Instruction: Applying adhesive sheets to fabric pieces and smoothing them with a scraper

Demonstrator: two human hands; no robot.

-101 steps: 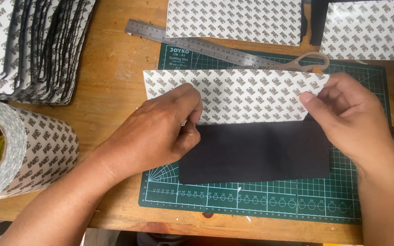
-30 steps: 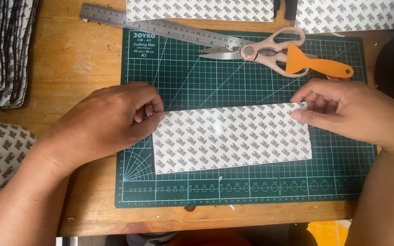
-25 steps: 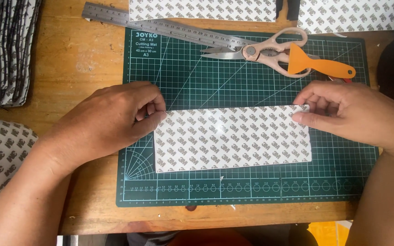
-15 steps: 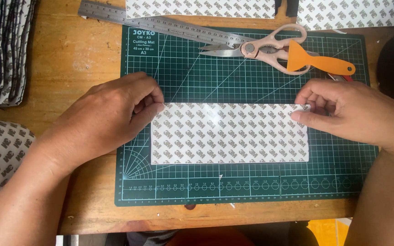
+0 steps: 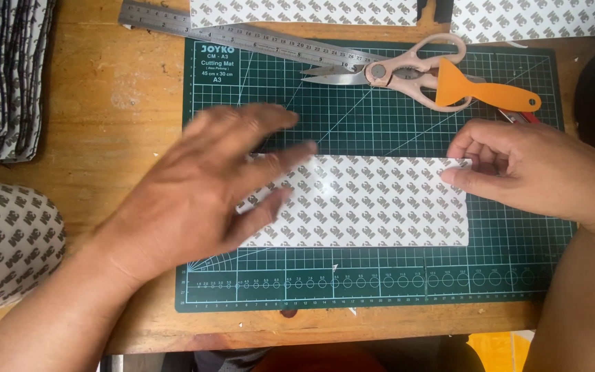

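Sheet [image 5: 373,203], white with a grey pattern, lies flat on the green mat [image 5: 380,275] between both hands. Left of the left hand sit a tape roll [image 5: 8,241] and a stack [image 5: 5,76] of cut pieces on the counter [image 5: 118,124]. The left hand [image 5: 215,186], blurred, is spread open and flat over the sheet's left end, gripping nothing. Beyond the hands lie a ruler [image 5: 242,34], scissors [image 5: 387,69] and an orange scraper [image 5: 483,93]. The right hand [image 5: 525,169], fingers curled, pinches the sheet's upper right corner.

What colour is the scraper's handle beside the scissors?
Orange, seen in the head view: the scraper lies against the scissors.
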